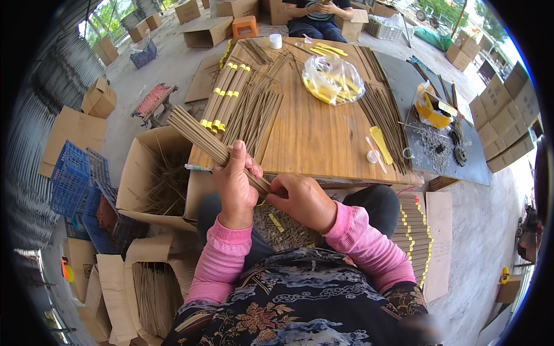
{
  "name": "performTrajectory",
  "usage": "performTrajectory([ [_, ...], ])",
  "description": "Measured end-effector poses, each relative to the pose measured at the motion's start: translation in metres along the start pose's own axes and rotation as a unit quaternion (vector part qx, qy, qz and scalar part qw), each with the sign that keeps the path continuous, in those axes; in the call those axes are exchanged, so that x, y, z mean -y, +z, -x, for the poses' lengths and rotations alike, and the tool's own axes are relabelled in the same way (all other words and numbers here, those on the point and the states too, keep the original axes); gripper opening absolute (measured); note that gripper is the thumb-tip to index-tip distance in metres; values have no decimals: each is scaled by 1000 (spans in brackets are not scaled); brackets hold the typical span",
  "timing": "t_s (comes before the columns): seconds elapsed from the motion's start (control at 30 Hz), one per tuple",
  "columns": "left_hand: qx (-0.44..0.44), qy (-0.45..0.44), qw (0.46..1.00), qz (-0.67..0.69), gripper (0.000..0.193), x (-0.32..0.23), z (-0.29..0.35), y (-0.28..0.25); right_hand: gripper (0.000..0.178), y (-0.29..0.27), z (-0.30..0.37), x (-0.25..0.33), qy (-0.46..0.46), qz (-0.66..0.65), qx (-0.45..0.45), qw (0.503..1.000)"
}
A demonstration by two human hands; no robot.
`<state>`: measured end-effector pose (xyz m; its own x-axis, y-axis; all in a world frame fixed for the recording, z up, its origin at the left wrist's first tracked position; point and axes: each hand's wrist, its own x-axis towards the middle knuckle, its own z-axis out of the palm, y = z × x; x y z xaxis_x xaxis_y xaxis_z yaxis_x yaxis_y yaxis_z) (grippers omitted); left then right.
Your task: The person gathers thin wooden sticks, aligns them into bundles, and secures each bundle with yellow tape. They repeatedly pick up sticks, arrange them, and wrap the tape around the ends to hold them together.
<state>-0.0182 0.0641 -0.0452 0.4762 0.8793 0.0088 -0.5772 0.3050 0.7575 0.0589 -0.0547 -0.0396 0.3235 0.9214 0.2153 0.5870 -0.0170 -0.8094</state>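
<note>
My left hand (235,187) is closed round a bundle of thin brown incense sticks (199,135), its thumb lying along them. The bundle slants from the upper left down toward my lap, over the near edge of the table. My right hand (306,199) has its thumb and fingers pinched at the lower end of the same bundle; the fingers partly hide that end. Beyond my left hand, several bundles with yellow bands (228,95) lie on the wooden table (311,144). Loose incense sticks (254,112) are spread beside them.
A clear bag of yellow strips (333,81) sits on the table, with more sticks (381,115) to its right. An open carton (153,173) of sticks stands left of my knees. Banded bundles (412,236) lie at my right. Across the table sits another person (320,17).
</note>
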Motion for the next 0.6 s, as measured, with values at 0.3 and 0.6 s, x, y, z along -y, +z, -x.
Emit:
performTrajectory([
  [0.3, -65, 49, 996, 36, 25, -29, -37, -28, 15, -15, 2, -14, -51, 87, 117, 988],
  [0.6, -136, 84, 984, 82, 29, -58, -77, -66, 15, -38, 13, -50, 23, 94, 140, 985],
])
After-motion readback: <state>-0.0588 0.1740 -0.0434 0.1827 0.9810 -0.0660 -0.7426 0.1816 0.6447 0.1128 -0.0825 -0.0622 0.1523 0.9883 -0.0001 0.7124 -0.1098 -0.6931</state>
